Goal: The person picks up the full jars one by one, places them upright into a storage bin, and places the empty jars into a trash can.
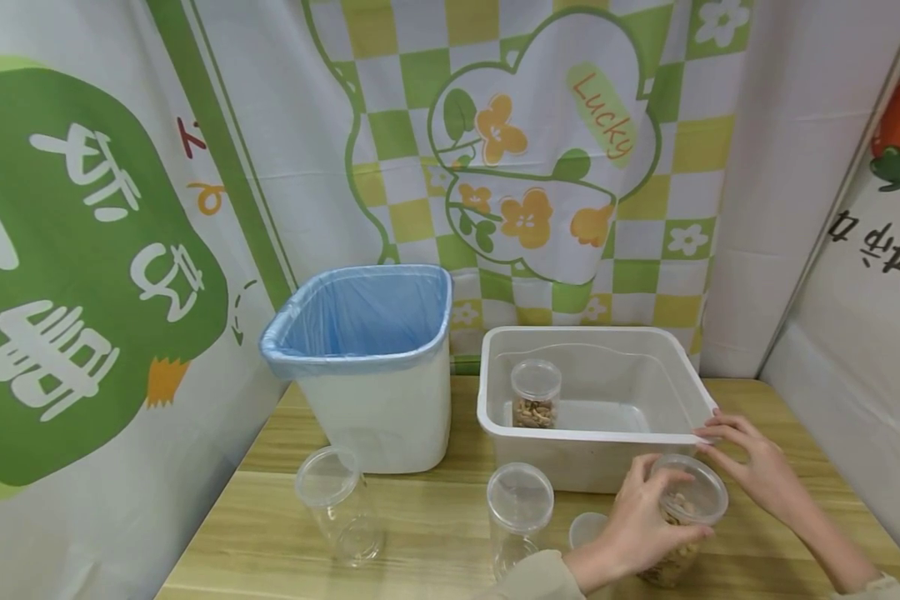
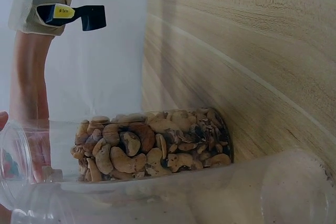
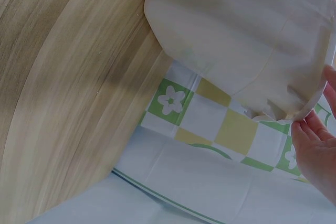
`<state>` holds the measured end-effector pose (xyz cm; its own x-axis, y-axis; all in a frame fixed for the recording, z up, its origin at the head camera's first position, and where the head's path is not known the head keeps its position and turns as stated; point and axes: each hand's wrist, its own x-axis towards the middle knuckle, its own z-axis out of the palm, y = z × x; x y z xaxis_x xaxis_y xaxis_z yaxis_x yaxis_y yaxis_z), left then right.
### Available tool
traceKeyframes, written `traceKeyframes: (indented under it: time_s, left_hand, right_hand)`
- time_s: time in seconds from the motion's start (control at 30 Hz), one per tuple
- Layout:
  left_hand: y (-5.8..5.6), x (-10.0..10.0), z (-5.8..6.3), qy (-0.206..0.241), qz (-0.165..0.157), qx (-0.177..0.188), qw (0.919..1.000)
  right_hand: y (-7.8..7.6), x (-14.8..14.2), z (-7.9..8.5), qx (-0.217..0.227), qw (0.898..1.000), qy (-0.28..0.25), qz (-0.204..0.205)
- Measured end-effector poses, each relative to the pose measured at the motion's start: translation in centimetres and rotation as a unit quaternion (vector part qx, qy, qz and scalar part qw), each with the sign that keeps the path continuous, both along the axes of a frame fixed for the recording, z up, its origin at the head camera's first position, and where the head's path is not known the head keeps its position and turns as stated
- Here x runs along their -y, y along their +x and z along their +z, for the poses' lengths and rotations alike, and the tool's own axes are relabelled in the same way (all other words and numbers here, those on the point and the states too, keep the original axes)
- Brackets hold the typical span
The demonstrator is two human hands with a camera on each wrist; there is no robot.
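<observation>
My left hand (image 1: 633, 529) grips a clear plastic jar (image 1: 696, 492) near its lid, thumb and fingers on either side. Cashews and other nuts (image 2: 152, 148) fill its lower part in the left wrist view, where the jar stands close beside another clear container (image 2: 291, 192). At the front right corner of a pale plastic tub (image 1: 558, 468), my right hand (image 1: 757, 468) holds the rim between thumb and fingers. A second lidded jar (image 1: 536, 392) with nuts in its lower part stands upright inside the tub, on the left.
A white bin (image 1: 390, 408) with a blue liner stands left of the tub. In front are two clear lidded jars, one at left (image 1: 328, 479) and one in the middle (image 1: 521, 500), plus a smaller pale lid (image 1: 588, 528) partly behind my left hand. Printed curtains hang around the wooden table (image 1: 420, 533).
</observation>
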<state>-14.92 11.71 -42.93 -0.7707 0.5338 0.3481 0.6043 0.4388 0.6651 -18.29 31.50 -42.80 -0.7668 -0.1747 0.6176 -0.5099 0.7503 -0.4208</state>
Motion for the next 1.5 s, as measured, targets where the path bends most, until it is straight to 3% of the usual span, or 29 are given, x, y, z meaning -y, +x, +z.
traceKeyframes:
  time_s: [0.27, 0.43, 0.53, 0.67, 0.93, 1.07, 1.27, 1.5]
  left_hand:
    - [-0.2, -0.2, 0.4, -0.014, 0.028, -0.039, 0.9987]
    - [-0.4, -0.3, 0.9, -0.016, 0.045, -0.018, 0.9987]
    - [-0.7, -0.3, 1.2, -0.017, 0.038, 0.011, 0.9991]
    - [-1.1, -0.2, 1.4, -0.025, 0.021, 0.022, 0.9992]
    - [-1.4, -0.2, 1.6, -0.030, 0.018, -0.015, 0.9993]
    - [-1.4, 0.0, 2.5, -0.024, 0.019, -0.025, 0.9992]
    - [-1.1, 0.5, 4.2, -0.024, 0.017, -0.011, 0.9995]
    - [-1.4, 1.5, 5.9, -0.043, 0.008, -0.037, 0.9983]
  right_hand:
    - [-0.1, 0.1, -0.1, -0.013, 1.000, -0.009, 0.009]
    - [-0.1, 0.1, -0.1, -0.015, 1.000, -0.009, 0.012]
    - [-0.1, 0.1, -0.1, -0.017, 1.000, -0.010, 0.016]
    - [-0.1, 0.0, -0.1, -0.015, 1.000, -0.011, 0.016]
    - [0.0, -0.1, -0.2, 0.002, 1.000, -0.008, 0.004]
    - [-0.1, 0.0, -0.1, -0.010, 1.000, -0.011, 0.012]
    - [-0.4, -0.2, 0.0, -0.028, 0.999, -0.007, 0.025]
    - [-0.2, -0.4, 0.0, -0.022, 0.999, -0.004, 0.034]
